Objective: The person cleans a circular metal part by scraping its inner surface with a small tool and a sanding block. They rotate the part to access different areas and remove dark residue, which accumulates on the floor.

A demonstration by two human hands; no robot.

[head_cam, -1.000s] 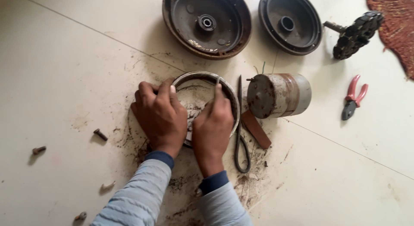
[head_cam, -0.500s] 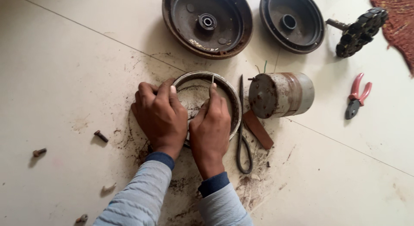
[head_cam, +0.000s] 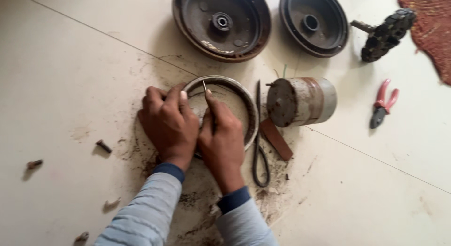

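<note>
Near the middle of the frame, a rusty grey metal ring point(head_cam: 244, 105) lies flat on the pale tiled floor point(head_cam: 70, 63), ringed by dark grime. The left hand point(head_cam: 168, 125) presses down on the ring's left rim, fingers curled closed over it. The right hand point(head_cam: 221, 138) sits just beside it, its fingers pinched around a thin metal pin point(head_cam: 205, 86) whose tip stands at the ring's upper inner edge. Right of the ring lie a thin black pair of tongs point(head_cam: 259, 154), a brown flat strip point(head_cam: 276, 139) and a rusty metal cylinder point(head_cam: 300, 101). Two dark round drums point(head_cam: 221, 23) rest along the top; red-handled pliers point(head_cam: 383, 104) lie at the right.
</note>
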